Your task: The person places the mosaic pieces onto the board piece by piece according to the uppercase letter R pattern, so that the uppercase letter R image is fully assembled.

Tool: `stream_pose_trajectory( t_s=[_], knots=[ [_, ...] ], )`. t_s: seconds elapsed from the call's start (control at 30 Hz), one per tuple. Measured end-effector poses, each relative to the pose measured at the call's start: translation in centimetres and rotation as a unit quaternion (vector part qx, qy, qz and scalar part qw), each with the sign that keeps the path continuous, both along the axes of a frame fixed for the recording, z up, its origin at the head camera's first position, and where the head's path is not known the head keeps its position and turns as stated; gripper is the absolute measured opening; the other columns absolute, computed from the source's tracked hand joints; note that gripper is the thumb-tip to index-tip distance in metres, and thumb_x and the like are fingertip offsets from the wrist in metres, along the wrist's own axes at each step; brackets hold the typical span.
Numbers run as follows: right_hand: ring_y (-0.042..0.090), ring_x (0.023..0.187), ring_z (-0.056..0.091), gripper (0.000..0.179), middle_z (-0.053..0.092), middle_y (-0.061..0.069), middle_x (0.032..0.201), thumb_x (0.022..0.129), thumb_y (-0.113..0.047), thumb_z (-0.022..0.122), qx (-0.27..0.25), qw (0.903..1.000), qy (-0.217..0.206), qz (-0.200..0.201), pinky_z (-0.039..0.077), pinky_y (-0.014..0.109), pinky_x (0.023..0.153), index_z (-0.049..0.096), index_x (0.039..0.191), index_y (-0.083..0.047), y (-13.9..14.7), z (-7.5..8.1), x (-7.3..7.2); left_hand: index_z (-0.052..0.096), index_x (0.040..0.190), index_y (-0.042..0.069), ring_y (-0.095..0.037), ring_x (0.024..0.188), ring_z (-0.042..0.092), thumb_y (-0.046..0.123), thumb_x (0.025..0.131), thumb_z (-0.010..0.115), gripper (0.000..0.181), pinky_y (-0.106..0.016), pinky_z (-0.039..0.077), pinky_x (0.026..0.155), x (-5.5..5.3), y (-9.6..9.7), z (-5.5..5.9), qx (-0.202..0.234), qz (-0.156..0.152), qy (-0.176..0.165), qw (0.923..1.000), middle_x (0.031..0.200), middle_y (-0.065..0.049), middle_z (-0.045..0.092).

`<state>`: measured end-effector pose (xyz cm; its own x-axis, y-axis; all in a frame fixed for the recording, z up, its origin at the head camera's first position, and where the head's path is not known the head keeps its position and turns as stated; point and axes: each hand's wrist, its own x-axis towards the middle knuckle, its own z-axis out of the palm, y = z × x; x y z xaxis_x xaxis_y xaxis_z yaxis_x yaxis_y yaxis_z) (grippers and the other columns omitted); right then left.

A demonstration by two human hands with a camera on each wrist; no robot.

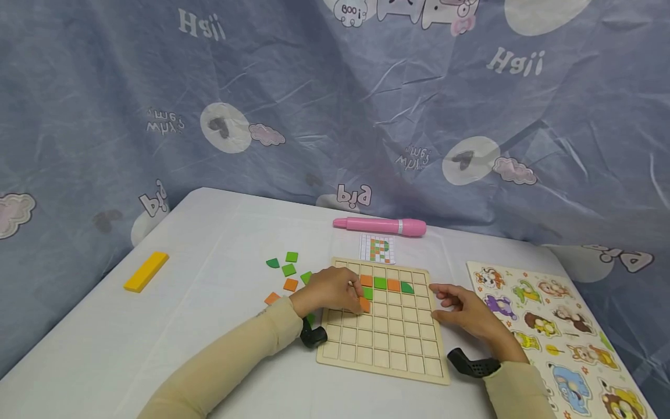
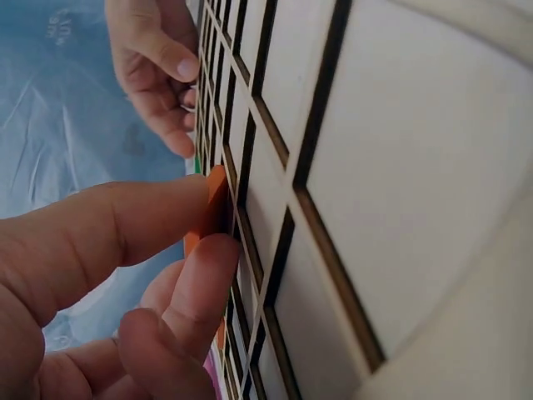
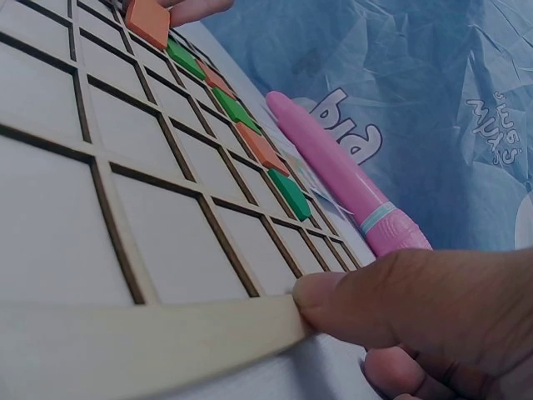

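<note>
Head view: took in a gridded wooden board [image 1: 381,358] on a white tabletop [image 1: 209,262], before a printed blue-grey cloth [image 1: 314,87].
Left hand [image 1: 331,289]: pinched an orange tile [image 1: 364,305] narrowly between thumb and finger, over the left half of the board.
Orange tile: tilted at the grid, next below a light green tile [image 1: 368,293]; could not tell whether fully seated.
Right hand [image 1: 468,308]: held nothing; relaxed at the fingers, parted from the thumb, and touched the board's right edge.
Tile row [image 1: 394,284]: ran orange, light green, orange, dark green, in the second row from the far edge.
Loose tiles [image 1: 289,270]: lay scattered left of the board, green and orange.
Pattern card [image 1: 378,249]: lay just beyond the far edge, printed with an R in coloured squares.
Pink pen [image 1: 387,226]: lay crosswise behind the card.
Yellow block [image 1: 146,272]: lay well apart, far left.
Animal board [image 1: 523,309]: lay at right, partly behind the right sleeve [image 1: 515,390].
</note>
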<state>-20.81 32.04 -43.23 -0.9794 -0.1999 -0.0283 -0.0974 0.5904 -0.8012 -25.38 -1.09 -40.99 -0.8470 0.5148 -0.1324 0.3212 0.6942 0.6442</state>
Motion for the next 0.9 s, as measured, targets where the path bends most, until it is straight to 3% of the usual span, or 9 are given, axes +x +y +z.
stream_pose_trajectory(
  t_s=[0.27,0.6,0.9],
  knots=[
    [0.017,0.095,0.051,0.061,0.062,0.017,0.118,0.089,0.000,0.083,-0.003,1.0000,-0.001,0.005,0.045,0.026,0.076,0.058,0.142,0.016,0.1,-0.1,0.0,0.074,0.088,0.021,-0.008,0.066,0.056,0.019,0.079,0.095,0.023,-0.032,0.043,0.062,0.1,0.5,-0.1,-0.023,-0.003,0.017,0.9996,0.070,0.011,0.066],
    [0.017,0.096,0.052,0.060,0.063,0.017,0.119,0.091,0.001,0.082,0.007,0.9999,0.003,0.010,0.045,0.025,0.077,0.056,0.142,0.017,0.2,-0.1,-0.2,0.074,0.093,0.021,-0.008,0.067,0.057,0.020,0.079,0.096,0.025,-0.032,0.043,0.063,0.2,0.6,-0.2,-0.025,-0.004,0.013,0.9996,0.070,0.012,0.066],
    [0.017,0.095,0.051,0.061,0.062,0.017,0.119,0.090,0.001,0.083,0.004,1.0000,-0.007,0.002,0.045,0.025,0.076,0.057,0.143,0.016,0.1,-0.1,-0.1,0.078,0.102,0.020,-0.009,0.070,0.059,0.021,0.084,0.090,0.022,-0.027,0.045,0.064,0.5,-1.5,0.3,0.012,-0.024,-0.002,0.9996,0.080,0.010,0.067]
  ],
)
